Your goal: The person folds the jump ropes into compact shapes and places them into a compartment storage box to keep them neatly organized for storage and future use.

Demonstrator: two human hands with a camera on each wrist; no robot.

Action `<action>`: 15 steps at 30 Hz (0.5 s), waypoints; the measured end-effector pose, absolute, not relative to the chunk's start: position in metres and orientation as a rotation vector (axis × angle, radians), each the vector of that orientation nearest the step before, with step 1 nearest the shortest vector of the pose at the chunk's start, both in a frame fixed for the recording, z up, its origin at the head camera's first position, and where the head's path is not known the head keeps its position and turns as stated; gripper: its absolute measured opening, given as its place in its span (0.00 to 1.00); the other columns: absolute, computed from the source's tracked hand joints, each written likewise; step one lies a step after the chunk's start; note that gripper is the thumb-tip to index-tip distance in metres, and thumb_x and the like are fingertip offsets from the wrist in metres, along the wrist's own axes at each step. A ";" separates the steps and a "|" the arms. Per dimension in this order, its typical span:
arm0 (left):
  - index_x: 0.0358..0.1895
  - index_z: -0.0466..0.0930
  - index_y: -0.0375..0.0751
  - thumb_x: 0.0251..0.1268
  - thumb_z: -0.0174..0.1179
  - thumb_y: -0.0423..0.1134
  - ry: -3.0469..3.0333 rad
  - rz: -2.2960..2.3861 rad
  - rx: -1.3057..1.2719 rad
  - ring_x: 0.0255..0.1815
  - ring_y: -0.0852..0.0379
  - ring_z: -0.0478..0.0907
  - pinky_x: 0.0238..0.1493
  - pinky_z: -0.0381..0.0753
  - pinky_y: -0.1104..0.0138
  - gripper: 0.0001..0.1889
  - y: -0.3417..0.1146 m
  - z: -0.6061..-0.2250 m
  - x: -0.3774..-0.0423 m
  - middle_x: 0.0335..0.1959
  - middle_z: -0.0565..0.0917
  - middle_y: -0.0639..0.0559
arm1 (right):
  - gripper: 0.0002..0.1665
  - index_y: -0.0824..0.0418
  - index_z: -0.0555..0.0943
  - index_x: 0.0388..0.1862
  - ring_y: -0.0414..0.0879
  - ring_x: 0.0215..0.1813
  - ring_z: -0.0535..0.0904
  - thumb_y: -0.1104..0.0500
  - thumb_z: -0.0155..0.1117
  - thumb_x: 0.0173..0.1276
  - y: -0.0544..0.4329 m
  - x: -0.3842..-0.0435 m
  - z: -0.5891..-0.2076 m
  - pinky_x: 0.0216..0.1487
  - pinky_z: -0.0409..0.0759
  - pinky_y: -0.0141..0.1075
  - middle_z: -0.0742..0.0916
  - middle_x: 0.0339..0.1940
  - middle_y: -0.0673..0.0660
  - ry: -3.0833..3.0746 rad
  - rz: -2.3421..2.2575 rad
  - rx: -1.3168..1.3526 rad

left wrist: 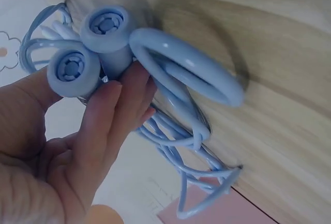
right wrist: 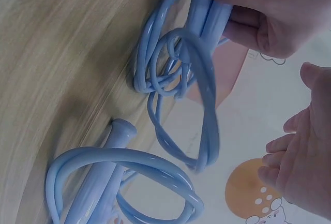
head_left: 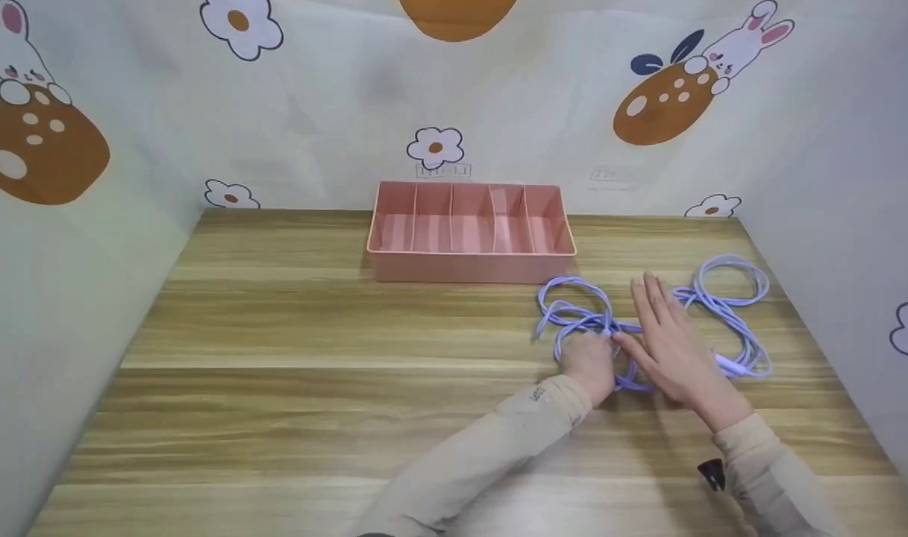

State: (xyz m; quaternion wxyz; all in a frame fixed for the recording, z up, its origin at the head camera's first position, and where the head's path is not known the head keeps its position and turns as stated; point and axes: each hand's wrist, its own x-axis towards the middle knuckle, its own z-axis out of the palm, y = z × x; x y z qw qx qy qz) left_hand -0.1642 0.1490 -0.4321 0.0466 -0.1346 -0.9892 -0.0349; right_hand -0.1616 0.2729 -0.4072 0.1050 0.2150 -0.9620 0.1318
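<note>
In the head view a blue-violet jump rope (head_left: 571, 280) lies coiled right of centre. My left hand (head_left: 588, 364) grips its two handles (left wrist: 106, 30) side by side between thumb and fingers, their round ends showing in the left wrist view. Beside it, my right hand (head_left: 674, 347) is held with straight fingers and nothing in its grasp; the thumb extends toward the left hand. A second jump rope (head_left: 730, 302), of the same colour, is looped farther right, partly behind the right hand. Its handles (right wrist: 98, 193) lie together with a loop of cord across them.
A pink organizer box (head_left: 468, 268) with several narrow compartments stands at the back of the wood-grain table (head_left: 274, 418). Pale patterned panels (head_left: 334, 112) enclose the back and both sides. A small black object (head_left: 712, 473) shows by the right sleeve.
</note>
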 end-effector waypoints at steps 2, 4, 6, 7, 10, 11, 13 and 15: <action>0.31 0.83 0.56 0.47 0.63 0.41 -3.007 -0.216 -0.404 0.27 0.63 0.79 0.26 0.75 0.74 0.06 0.143 -0.430 -0.166 0.25 0.83 0.60 | 0.42 0.72 0.47 0.69 0.62 0.71 0.41 0.48 0.49 0.69 0.273 -0.162 -0.406 0.69 0.44 0.52 0.51 0.69 0.74 -2.847 0.391 0.626; 0.29 0.83 0.52 0.47 0.63 0.39 -3.009 -0.301 -0.386 0.28 0.62 0.79 0.26 0.76 0.74 0.05 0.136 -0.426 -0.167 0.25 0.83 0.58 | 0.42 0.72 0.47 0.69 0.62 0.72 0.40 0.48 0.48 0.69 0.273 -0.163 -0.405 0.69 0.42 0.51 0.51 0.70 0.73 -2.852 0.409 0.621; 0.28 0.82 0.49 0.46 0.63 0.37 -3.023 -0.374 -0.391 0.28 0.61 0.79 0.27 0.77 0.72 0.04 0.129 -0.421 -0.167 0.26 0.83 0.57 | 0.42 0.72 0.46 0.69 0.62 0.72 0.40 0.48 0.48 0.69 0.273 -0.164 -0.404 0.70 0.41 0.50 0.50 0.70 0.73 -2.847 0.420 0.620; 0.28 0.82 0.48 0.45 0.64 0.36 -3.022 -0.399 -0.397 0.28 0.60 0.79 0.27 0.77 0.72 0.04 0.125 -0.418 -0.167 0.26 0.83 0.56 | 0.42 0.72 0.46 0.69 0.62 0.71 0.40 0.49 0.49 0.69 0.273 -0.164 -0.404 0.70 0.41 0.50 0.51 0.70 0.73 -2.839 0.420 0.622; 0.26 0.79 0.45 0.44 0.64 0.36 -2.999 -0.448 -0.454 0.28 0.58 0.79 0.27 0.77 0.71 0.04 0.111 -0.410 -0.166 0.24 0.82 0.54 | 0.41 0.73 0.47 0.69 0.64 0.71 0.42 0.50 0.49 0.69 0.273 -0.164 -0.403 0.70 0.42 0.50 0.52 0.69 0.74 -2.815 0.417 0.631; 0.25 0.79 0.44 0.44 0.65 0.35 -2.984 -0.457 -0.482 0.28 0.57 0.79 0.28 0.77 0.70 0.04 0.106 -0.407 -0.165 0.24 0.82 0.54 | 0.40 0.73 0.48 0.69 0.64 0.71 0.42 0.50 0.49 0.69 0.274 -0.164 -0.403 0.70 0.42 0.50 0.52 0.69 0.74 -2.809 0.416 0.632; 0.25 0.78 0.43 0.42 0.65 0.34 -2.954 -0.461 -0.524 0.27 0.56 0.79 0.28 0.77 0.69 0.05 0.096 -0.403 -0.164 0.23 0.81 0.53 | 0.39 0.73 0.48 0.68 0.64 0.71 0.43 0.51 0.48 0.70 0.274 -0.164 -0.404 0.69 0.43 0.51 0.53 0.69 0.74 -2.800 0.420 0.637; 0.24 0.77 0.42 0.42 0.65 0.32 -2.944 -0.479 -0.552 0.27 0.56 0.79 0.27 0.78 0.69 0.06 0.088 -0.398 -0.163 0.23 0.81 0.52 | 0.39 0.73 0.49 0.68 0.63 0.71 0.43 0.52 0.49 0.69 0.274 -0.163 -0.404 0.69 0.44 0.52 0.53 0.69 0.74 -2.792 0.423 0.645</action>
